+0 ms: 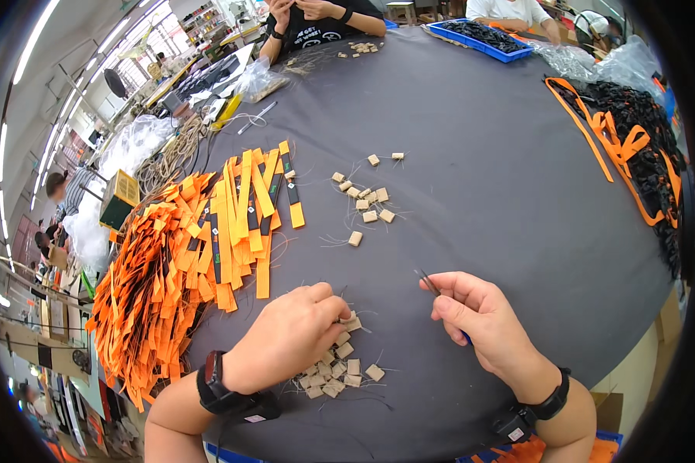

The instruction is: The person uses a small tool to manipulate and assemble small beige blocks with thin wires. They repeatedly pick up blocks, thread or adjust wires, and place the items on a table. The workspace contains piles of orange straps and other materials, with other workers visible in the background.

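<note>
My left hand (296, 333) is bent over a pile of small beige rectangular tabs (333, 375) with thin threads sticking out. Its fingers are pinched together by one tab (352, 322) at the pile's top; whether they grip it is hidden. In my right hand (475, 315) is a slim dark tool (427, 282) with two narrow tips pointing up and left. A bit of blue shows at its lower end, below my fingers. Further up the table lies a looser group of similar tabs (369, 202), threads spread around them.
Orange strips with black sections (243, 204) heap at the left, beside coiled cord (170, 154). Black and orange straps (633, 147) lie at the far right. Two people sit across the dark table (502, 216), near a blue tray (483, 38) of black pieces.
</note>
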A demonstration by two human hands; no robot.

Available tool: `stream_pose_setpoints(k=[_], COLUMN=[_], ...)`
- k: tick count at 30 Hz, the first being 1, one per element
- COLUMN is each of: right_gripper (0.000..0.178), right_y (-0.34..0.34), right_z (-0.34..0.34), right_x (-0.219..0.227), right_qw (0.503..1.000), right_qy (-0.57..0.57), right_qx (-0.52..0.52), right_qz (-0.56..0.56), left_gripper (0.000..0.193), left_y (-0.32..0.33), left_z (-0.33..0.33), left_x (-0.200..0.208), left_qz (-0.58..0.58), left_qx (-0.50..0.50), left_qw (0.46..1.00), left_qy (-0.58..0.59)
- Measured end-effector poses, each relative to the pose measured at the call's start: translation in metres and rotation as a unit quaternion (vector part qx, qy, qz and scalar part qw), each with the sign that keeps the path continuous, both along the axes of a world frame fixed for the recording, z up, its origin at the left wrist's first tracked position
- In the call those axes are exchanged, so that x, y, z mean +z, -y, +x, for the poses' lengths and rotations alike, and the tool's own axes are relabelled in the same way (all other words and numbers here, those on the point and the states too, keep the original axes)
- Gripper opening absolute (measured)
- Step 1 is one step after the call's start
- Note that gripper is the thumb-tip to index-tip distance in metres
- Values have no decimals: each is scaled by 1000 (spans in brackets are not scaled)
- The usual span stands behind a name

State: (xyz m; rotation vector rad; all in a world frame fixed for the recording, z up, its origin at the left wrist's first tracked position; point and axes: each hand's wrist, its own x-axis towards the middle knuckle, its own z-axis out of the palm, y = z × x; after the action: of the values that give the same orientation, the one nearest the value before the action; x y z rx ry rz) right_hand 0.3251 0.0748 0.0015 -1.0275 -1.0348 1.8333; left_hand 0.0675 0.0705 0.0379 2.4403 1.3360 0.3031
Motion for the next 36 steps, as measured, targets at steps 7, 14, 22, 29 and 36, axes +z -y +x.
stream_pose_setpoints(k=[7,14,22,29,36], right_gripper=[30,32,30,32,31], right_y=[0,0,0,2,3], right_z=[-1,0,-3,-4,-5], right_x=[1,0,1,2,-2], right_qw=[1000,1000,999,999,997], right_qy=[5,8,20,38,40], right_qx=[-15,-11,-19,-29,-42], right_qz=[5,9,22,22,42], left_gripper=[14,20,24,15,13], left_y=[2,16,49,61,74], left_z=[7,16,28,25,35], left_x=[-6,1,-21,-27,-30], left_qz=[43,2,25,95,178], left_qx=[-7,-66,-79,-84,-71], left_qw=[999,998,996,989,974], left_qy=[-23,-24,-36,-71,-122])
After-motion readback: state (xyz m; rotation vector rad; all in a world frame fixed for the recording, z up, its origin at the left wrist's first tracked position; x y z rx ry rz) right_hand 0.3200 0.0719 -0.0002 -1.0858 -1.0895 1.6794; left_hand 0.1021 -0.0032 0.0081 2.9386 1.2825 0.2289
